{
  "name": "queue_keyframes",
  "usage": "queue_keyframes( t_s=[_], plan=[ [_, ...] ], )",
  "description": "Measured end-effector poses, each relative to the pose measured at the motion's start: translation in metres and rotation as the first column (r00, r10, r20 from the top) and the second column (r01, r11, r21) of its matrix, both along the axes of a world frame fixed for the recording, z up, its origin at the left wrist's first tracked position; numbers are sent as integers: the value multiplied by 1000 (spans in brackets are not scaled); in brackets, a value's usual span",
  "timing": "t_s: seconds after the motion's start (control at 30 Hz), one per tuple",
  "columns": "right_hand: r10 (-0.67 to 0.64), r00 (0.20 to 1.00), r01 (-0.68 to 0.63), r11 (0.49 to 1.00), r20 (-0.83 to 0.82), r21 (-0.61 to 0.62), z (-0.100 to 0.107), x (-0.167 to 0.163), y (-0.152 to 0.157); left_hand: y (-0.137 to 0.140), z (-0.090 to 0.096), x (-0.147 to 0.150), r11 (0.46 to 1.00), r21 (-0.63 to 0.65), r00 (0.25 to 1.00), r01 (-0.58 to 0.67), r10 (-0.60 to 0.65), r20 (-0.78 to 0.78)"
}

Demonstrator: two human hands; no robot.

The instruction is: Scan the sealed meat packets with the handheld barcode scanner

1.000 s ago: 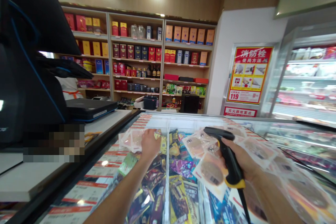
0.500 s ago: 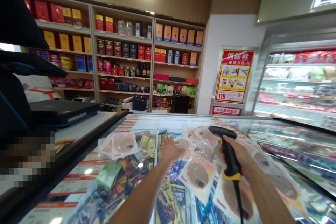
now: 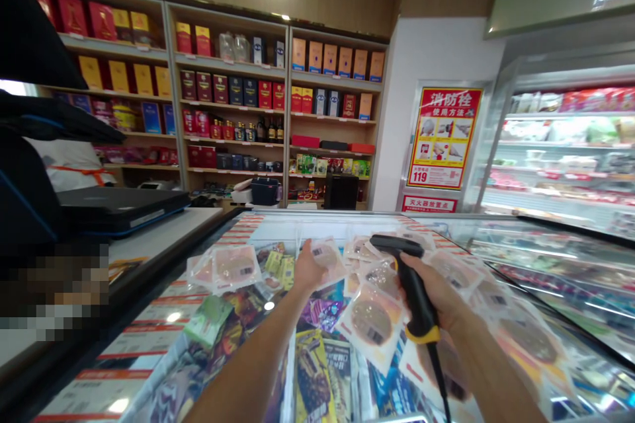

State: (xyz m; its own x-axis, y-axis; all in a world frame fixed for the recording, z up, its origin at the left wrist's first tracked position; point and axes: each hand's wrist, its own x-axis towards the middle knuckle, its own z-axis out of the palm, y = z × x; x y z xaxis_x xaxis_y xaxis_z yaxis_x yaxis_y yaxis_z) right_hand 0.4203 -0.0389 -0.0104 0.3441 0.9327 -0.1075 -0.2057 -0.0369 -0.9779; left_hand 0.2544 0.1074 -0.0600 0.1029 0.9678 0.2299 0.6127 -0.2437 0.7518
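Observation:
My right hand (image 3: 439,287) is wrapped round the handle of a black and yellow barcode scanner (image 3: 419,297), its head pointing left and its cable hanging down. In my left hand (image 3: 308,269) is a flat clear packet (image 3: 331,259) with a round brownish content and a small barcode label, gripped at its left edge. The scanner's head is just right of this packet. Similar packets lie below on the glass top, among them one with its barcode up (image 3: 372,320) and a pair on the left (image 3: 235,268).
Beneath the glass of the chest freezer (image 3: 268,228) lie colourful packs, including a yellow one (image 3: 315,370). A counter with a black device (image 3: 124,201) borders the left. Shelves of boxes (image 3: 233,89), a red poster (image 3: 444,139) and a chilled display (image 3: 565,145) stand behind.
My left hand has closed on a packet and raised its edge, turning from palm-down to thumb-up. The scanner in my right hand has moved left, towards that packet.

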Motion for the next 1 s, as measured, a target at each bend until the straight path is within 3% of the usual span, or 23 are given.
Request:
queue_keyframes(
  t_s=[0.23,0.43,0.8,1.0],
  plan=[
    [159,987,-159,987,-10,-21,-1,-37,-3,-2,3,-29,997,77,996,-23,16,87],
    [262,965,-262,965,-30,6,-6,-48,-5,-3,0,-42,991,98,990,-88,75,121],
    [268,961,-267,964,-67,16,-11,-45,-3,-8,2,-58,977,112,982,-179,170,85],
    [221,971,-222,975,-88,-11,-9,-42,-3,-7,4,-90,945,207,964,-253,263,-23]
  ],
)
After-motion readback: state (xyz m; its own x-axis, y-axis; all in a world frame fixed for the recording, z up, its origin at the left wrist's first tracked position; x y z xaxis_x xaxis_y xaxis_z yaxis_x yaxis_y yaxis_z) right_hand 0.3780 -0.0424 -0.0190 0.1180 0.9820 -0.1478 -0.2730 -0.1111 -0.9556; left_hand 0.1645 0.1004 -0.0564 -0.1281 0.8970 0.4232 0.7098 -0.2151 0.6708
